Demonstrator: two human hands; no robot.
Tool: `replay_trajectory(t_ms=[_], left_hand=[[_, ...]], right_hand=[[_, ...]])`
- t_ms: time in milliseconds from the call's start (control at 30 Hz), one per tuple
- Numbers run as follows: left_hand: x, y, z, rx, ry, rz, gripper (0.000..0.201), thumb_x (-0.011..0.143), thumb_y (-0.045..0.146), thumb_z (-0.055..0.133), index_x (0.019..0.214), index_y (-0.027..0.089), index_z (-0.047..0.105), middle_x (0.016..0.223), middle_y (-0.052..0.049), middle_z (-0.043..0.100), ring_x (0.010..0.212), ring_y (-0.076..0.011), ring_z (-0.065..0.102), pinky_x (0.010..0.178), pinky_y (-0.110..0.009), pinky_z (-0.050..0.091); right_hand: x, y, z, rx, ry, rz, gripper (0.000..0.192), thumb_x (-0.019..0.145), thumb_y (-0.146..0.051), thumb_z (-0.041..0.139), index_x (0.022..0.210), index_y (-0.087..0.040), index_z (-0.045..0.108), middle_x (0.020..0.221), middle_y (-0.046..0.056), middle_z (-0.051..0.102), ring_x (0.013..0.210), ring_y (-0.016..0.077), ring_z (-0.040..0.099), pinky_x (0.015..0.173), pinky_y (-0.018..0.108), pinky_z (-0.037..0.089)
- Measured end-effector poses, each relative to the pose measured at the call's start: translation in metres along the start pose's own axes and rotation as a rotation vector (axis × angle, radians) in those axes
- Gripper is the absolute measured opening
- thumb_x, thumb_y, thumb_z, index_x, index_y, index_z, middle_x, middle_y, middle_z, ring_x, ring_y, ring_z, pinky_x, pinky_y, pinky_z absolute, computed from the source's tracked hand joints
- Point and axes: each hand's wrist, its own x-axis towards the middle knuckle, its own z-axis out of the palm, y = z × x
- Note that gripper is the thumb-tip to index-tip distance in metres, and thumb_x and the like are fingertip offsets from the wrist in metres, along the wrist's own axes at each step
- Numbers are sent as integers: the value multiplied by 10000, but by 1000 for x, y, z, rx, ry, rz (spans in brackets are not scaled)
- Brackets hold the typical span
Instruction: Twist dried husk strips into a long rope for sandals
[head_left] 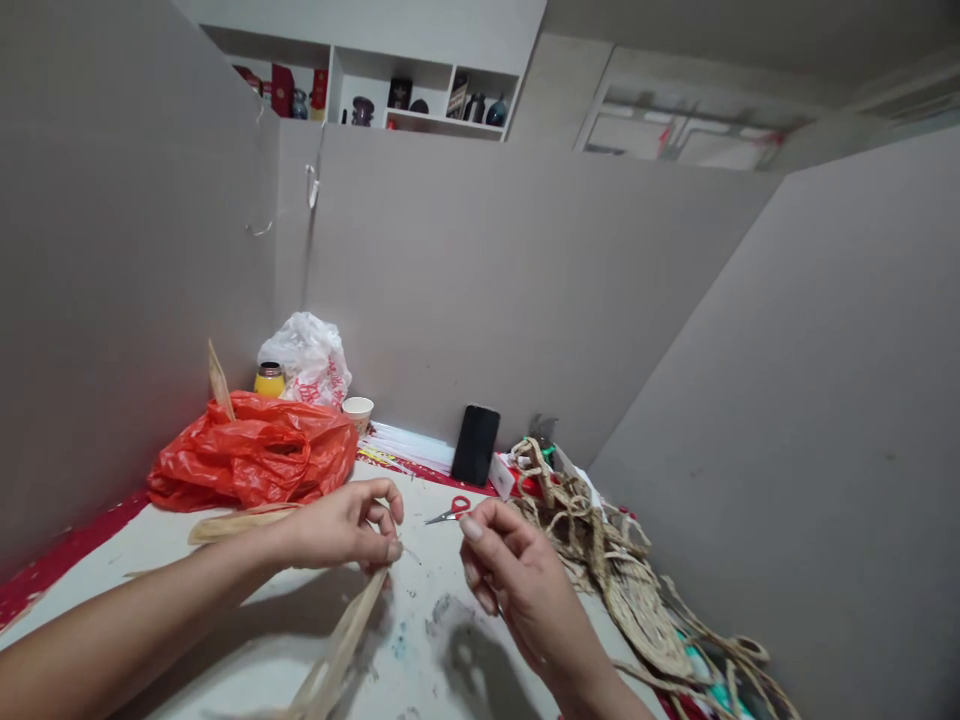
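Left hand [346,528] fingers pinch straw strip [341,640], long axis running near-left; right hand [517,580] just right, loosely curled, empty.

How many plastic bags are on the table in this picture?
2. The red plastic bag lies at the table's left side, ahead of the left hand. The white plastic bag stands behind it in the corner. Others may be hidden behind them.

Even indoor light, soft shadows, edges warped.

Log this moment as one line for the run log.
left hand: pinches straw strip | right hand: free, fingers curled | scissors: on table behind hands
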Motion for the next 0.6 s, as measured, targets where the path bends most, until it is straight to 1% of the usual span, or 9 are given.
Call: replay_trajectory(t_ms=[67,133,200,333,433,533,600], left_hand=[[-5,9,7,-204,-60,-6,385,677,304,691,915,207,404,726,51,534,548,-83,525,539,-216,401],[-10,15,14,-299,-64,-2,423,645,301,738,913,202,426,721,51,544,542,-66,505,524,-199,396],[-15,19,21,-363,-54,1,436,619,297,766,893,193,443,702,52,551,531,-53,485,505,-180,376],[-20,20,29,-445,-53,19,424,624,287,767,885,185,449,671,53,561,493,-49,495,460,-161,303],[-21,17,32,-470,-31,49,384,650,266,741,891,187,454,670,50,570,474,-59,522,445,-161,274],[-21,15,34,-471,10,54,350,657,262,728,868,186,460,640,57,562,472,-72,548,442,-157,283],[-22,16,35,-473,18,36,343,648,263,729,847,184,461,624,58,558,473,-79,558,438,-153,291]], right_hand=[[-3,-6,-4,-2,51,-37,332,786,-448,631,719,-192,431,486,-72,476,371,44,343,364,155,246],[-7,-9,-8,-20,92,-80,322,793,-437,628,697,-189,446,495,-62,477,391,52,361,373,159,264],[-10,-11,-9,-65,93,-110,313,807,-427,614,676,-182,470,509,-51,484,406,55,377,380,163,280],[-16,-14,-4,-216,29,-90,298,811,-442,599,741,-154,566,519,-39,490,403,54,379,388,173,297],[-20,-18,4,-365,-63,-61,327,777,-468,614,779,-141,609,550,-16,515,441,74,411,424,196,340],[-24,-23,12,-567,-137,-135,270,743,-420,644,755,-151,629,575,-1,543,505,103,455,476,214,371],[-25,-25,15,-682,-152,-191,226,769,-377,616,714,-159,634,564,0,545,513,108,458,487,217,373]])
